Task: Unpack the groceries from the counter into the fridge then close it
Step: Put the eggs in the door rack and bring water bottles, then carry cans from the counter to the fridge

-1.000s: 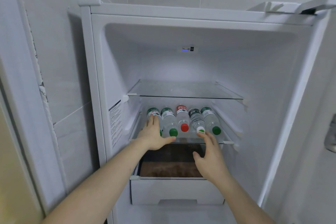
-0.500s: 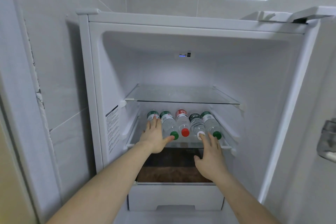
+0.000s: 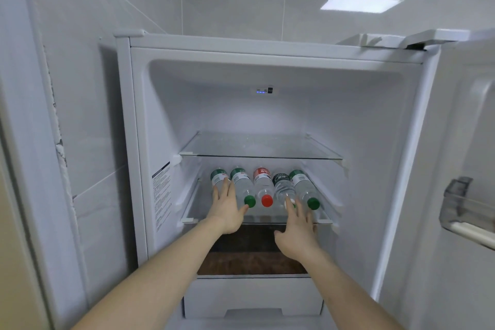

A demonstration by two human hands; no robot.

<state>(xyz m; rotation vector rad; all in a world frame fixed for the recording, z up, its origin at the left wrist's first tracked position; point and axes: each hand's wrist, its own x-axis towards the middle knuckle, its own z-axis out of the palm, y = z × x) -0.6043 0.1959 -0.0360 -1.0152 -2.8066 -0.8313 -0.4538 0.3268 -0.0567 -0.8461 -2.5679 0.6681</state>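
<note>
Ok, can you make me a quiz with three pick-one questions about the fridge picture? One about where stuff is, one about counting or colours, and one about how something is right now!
1. Where do the bottles lie?
A. on the lower glass shelf
B. on the upper glass shelf
C. in the door bin

2. How many bottles have a red cap?
A. three
B. none
C. one

3. How is the fridge door?
A. shut
B. open
C. taken off

Answers:
1 A: all five lie side by side on the lower glass shelf, caps toward the front, and the upper glass shelf is bare.
2 C: only the red-capped bottle in the middle has one.
3 B: the fridge door is swung out to the right, and the left hand and right hand reach inside.
</note>
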